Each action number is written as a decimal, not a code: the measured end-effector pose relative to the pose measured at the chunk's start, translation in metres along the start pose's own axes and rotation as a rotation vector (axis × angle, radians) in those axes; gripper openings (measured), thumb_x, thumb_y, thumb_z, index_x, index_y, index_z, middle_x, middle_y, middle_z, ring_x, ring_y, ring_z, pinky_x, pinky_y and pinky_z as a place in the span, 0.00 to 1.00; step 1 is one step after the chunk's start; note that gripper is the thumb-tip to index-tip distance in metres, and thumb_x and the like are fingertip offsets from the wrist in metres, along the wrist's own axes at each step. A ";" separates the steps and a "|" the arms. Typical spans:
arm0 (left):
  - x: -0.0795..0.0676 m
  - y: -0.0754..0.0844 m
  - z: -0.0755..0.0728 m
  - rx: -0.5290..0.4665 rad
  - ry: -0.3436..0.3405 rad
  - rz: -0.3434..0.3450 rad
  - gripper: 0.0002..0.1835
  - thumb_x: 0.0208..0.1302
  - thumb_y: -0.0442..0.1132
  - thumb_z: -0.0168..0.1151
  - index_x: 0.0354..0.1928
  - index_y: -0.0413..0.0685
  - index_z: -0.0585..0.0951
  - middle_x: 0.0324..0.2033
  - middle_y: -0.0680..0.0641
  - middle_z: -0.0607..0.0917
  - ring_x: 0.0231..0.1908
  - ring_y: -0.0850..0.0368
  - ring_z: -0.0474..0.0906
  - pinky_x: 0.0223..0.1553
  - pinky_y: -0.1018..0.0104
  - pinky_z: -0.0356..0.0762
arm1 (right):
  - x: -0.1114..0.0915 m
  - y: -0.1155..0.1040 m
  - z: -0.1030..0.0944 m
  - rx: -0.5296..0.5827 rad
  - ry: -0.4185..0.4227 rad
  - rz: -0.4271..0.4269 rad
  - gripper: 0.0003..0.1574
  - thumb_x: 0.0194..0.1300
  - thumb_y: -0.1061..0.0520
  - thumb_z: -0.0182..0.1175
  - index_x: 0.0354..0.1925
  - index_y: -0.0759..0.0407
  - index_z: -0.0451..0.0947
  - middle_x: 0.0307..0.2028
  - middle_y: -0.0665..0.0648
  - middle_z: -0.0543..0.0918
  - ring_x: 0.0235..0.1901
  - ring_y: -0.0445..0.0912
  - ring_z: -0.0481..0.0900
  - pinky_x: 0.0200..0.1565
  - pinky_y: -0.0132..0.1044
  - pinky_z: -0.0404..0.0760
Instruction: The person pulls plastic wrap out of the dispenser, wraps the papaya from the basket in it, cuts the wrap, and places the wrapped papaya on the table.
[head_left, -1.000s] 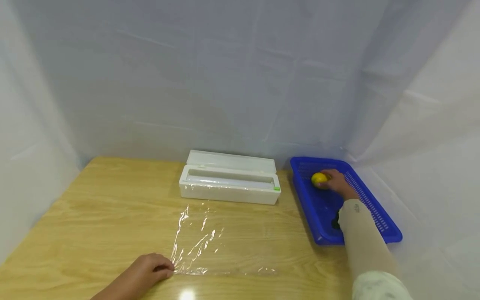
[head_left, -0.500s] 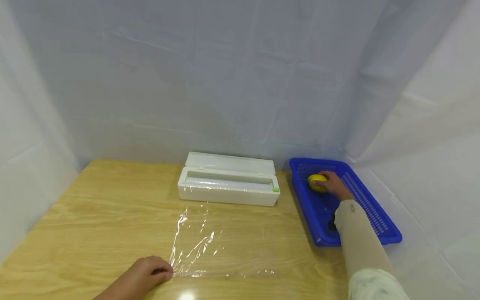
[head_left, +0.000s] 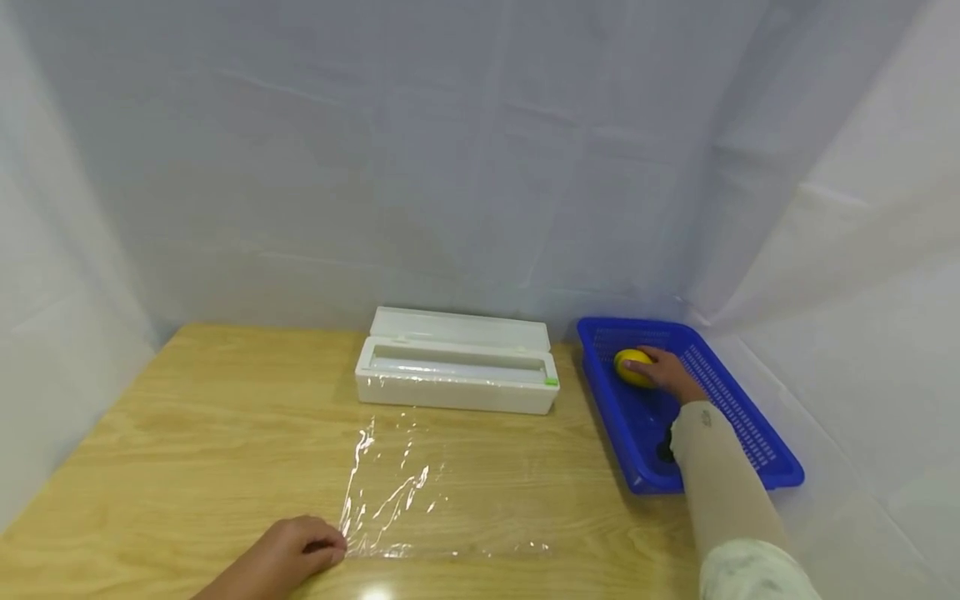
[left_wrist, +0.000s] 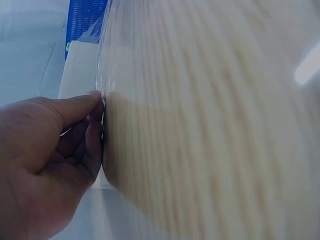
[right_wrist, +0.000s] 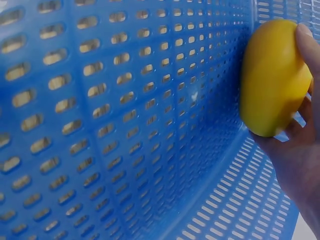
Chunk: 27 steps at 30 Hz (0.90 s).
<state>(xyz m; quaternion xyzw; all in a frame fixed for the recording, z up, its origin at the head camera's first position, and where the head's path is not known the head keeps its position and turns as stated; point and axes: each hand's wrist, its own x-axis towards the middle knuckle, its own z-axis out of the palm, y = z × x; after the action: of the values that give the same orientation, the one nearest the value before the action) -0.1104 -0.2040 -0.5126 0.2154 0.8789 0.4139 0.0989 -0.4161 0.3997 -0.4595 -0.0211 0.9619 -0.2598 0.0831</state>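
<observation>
At the front of the table, my left hand (head_left: 296, 546) pinches the left front corner of a sheet of clear plastic wrap (head_left: 420, 500). In the left wrist view the thumb and fingers meet on the edge of the film. The wrap runs back to a white dispenser box (head_left: 457, 396) with its lid tipped back and a roll inside. Over on the right, my right hand (head_left: 669, 372) reaches into a blue basket (head_left: 615, 429). It grips a yellow mango (right_wrist: 272, 75), thumb on one side and fingers curled under the other, close by the basket wall.
A dark object (head_left: 664, 448) lies in the near part of the basket, partly hidden by the right sleeve (head_left: 723, 467). White sheeting (head_left: 465, 167) hangs behind the wooden table (head_left: 187, 433) and along both sides.
My right hand has shifted slightly left inside the basket with the mango, and more of the fruit shows. The left hand stays at the wrap's corner.
</observation>
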 end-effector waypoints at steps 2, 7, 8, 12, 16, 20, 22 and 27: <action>0.001 0.000 0.000 -0.006 -0.002 0.002 0.06 0.68 0.41 0.66 0.39 0.48 0.87 0.35 0.57 0.87 0.36 0.75 0.76 0.36 0.70 0.81 | -0.001 0.000 -0.001 0.008 0.017 -0.007 0.51 0.72 0.34 0.57 0.75 0.67 0.56 0.72 0.76 0.61 0.70 0.71 0.60 0.69 0.67 0.61; 0.004 0.001 -0.001 -0.022 -0.006 -0.004 0.06 0.68 0.41 0.66 0.39 0.47 0.87 0.35 0.57 0.87 0.36 0.74 0.77 0.36 0.71 0.81 | -0.007 -0.002 -0.008 0.054 0.064 -0.051 0.52 0.70 0.34 0.59 0.75 0.66 0.58 0.71 0.75 0.64 0.68 0.69 0.63 0.68 0.65 0.64; 0.004 0.001 -0.001 -0.019 -0.007 0.001 0.06 0.68 0.40 0.66 0.39 0.47 0.87 0.35 0.56 0.87 0.36 0.74 0.77 0.36 0.70 0.81 | -0.008 -0.004 -0.011 0.059 0.070 -0.067 0.52 0.70 0.33 0.59 0.75 0.66 0.58 0.71 0.74 0.64 0.68 0.68 0.64 0.67 0.65 0.65; 0.005 0.002 0.000 -0.003 -0.007 0.008 0.06 0.68 0.41 0.66 0.39 0.47 0.87 0.35 0.56 0.87 0.36 0.74 0.77 0.36 0.70 0.81 | -0.011 -0.016 -0.019 0.070 0.088 -0.105 0.54 0.68 0.30 0.59 0.76 0.62 0.58 0.70 0.72 0.66 0.66 0.66 0.67 0.65 0.64 0.68; 0.005 0.003 0.000 -0.012 -0.017 -0.015 0.06 0.68 0.41 0.66 0.40 0.48 0.87 0.36 0.56 0.87 0.36 0.74 0.77 0.37 0.71 0.81 | -0.012 -0.031 -0.028 0.065 0.094 -0.144 0.55 0.67 0.28 0.58 0.77 0.60 0.58 0.71 0.71 0.66 0.65 0.65 0.68 0.64 0.62 0.70; 0.005 0.004 -0.001 -0.021 -0.003 -0.010 0.06 0.68 0.41 0.66 0.39 0.47 0.87 0.36 0.56 0.87 0.36 0.74 0.77 0.36 0.71 0.81 | -0.017 -0.050 -0.036 0.071 0.102 -0.169 0.54 0.67 0.28 0.59 0.77 0.58 0.59 0.70 0.70 0.66 0.63 0.64 0.69 0.61 0.62 0.72; 0.005 0.005 0.000 -0.025 0.005 -0.005 0.06 0.68 0.41 0.66 0.39 0.47 0.87 0.35 0.56 0.87 0.36 0.75 0.76 0.36 0.71 0.81 | -0.023 -0.060 -0.039 0.080 0.112 -0.164 0.55 0.66 0.27 0.59 0.77 0.56 0.59 0.71 0.69 0.66 0.63 0.64 0.70 0.61 0.62 0.73; 0.004 0.005 -0.001 -0.031 0.002 -0.003 0.06 0.68 0.40 0.66 0.39 0.46 0.87 0.35 0.56 0.86 0.36 0.75 0.76 0.36 0.71 0.81 | -0.040 -0.087 -0.044 0.095 0.120 -0.164 0.54 0.66 0.27 0.59 0.77 0.54 0.58 0.72 0.67 0.65 0.63 0.63 0.70 0.61 0.61 0.73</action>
<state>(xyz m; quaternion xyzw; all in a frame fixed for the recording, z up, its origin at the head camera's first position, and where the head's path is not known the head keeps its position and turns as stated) -0.1127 -0.1997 -0.5084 0.2121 0.8729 0.4274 0.1022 -0.3842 0.3498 -0.3727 -0.0800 0.9467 -0.3118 0.0047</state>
